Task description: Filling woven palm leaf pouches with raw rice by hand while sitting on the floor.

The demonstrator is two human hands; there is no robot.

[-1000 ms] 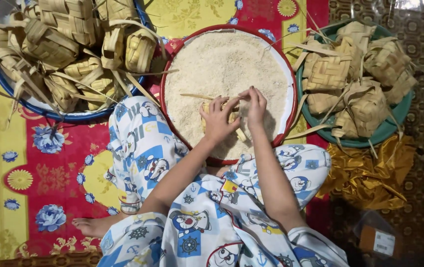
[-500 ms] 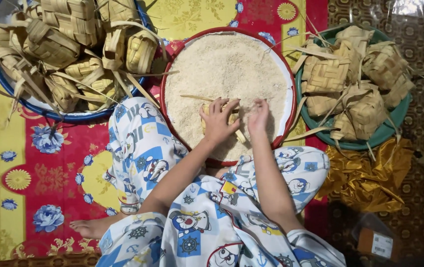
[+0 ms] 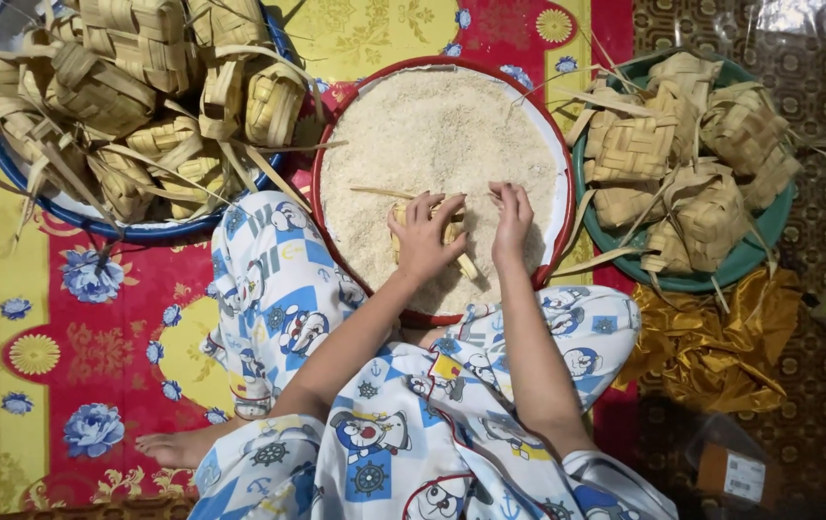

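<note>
Left hand (image 3: 424,241) has its fingers wrapped round a small woven palm-leaf pouch (image 3: 451,236), pale yellow and diamond-shaped, sitting right on the heap of grainy white raw rice (image 3: 432,135) in the round red-rimmed basin (image 3: 557,144). Right hand (image 3: 512,223) rests fingers-down in the rice, loose, gripping nothing. More plaited pouches fill the blue-rimmed bowl (image 3: 8,169) and the green bowl (image 3: 750,255) either side.

- The right hand (image 3: 512,223) sits a little lower in the rice (image 3: 432,135) than a second ago; its fingers now spread over the grains
- The left hand (image 3: 424,241) grips the woven pouch (image 3: 451,236) slightly nearer the bowl's near rim
</note>
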